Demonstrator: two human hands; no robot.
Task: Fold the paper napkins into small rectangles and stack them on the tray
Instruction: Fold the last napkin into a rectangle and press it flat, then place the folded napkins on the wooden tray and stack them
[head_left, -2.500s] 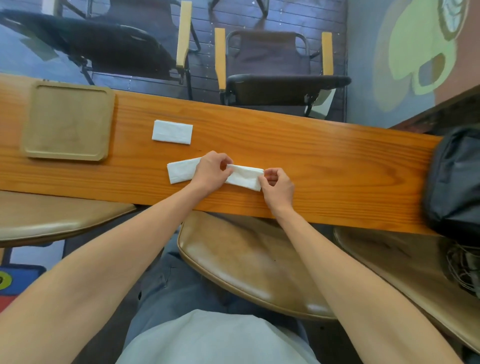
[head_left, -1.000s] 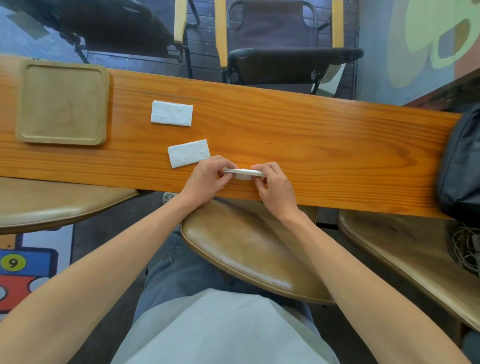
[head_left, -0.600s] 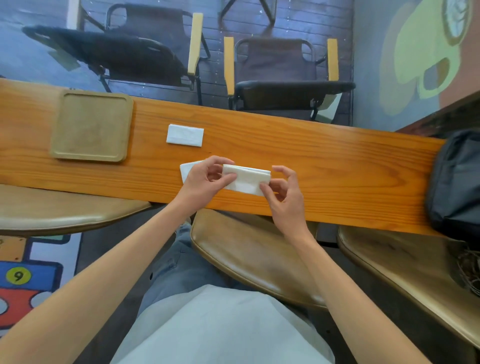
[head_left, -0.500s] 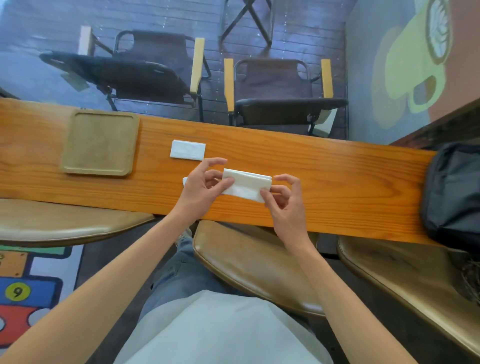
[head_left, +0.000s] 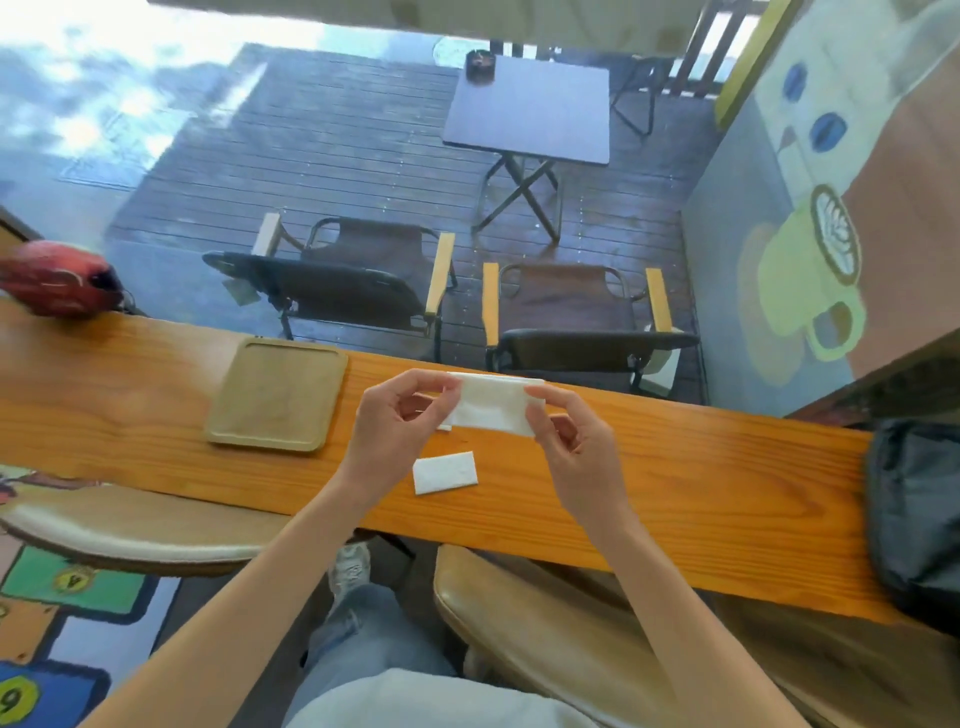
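A white paper napkin (head_left: 493, 406), folded into a thick rectangle, is held up above the wooden counter (head_left: 675, 483). My left hand (head_left: 397, 423) pinches its left end and my right hand (head_left: 569, 441) pinches its right end. A small folded napkin (head_left: 444, 472) lies flat on the counter just below my hands. A sliver of another folded napkin (head_left: 444, 427) shows behind the held one; the rest is hidden. The tan tray (head_left: 278, 395) sits to the left of my left hand with nothing on it.
A dark bag (head_left: 919, 514) rests on the counter's right end and a red rounded object (head_left: 57, 286) on its far left. Tan stool seats (head_left: 545, 639) stand under the near edge. Beyond the counter's far edge are folding chairs and a small table.
Both hands have lifted the napkin off the counter and raised it higher. The folded napkin beneath it is now uncovered. The view has tilted upward.
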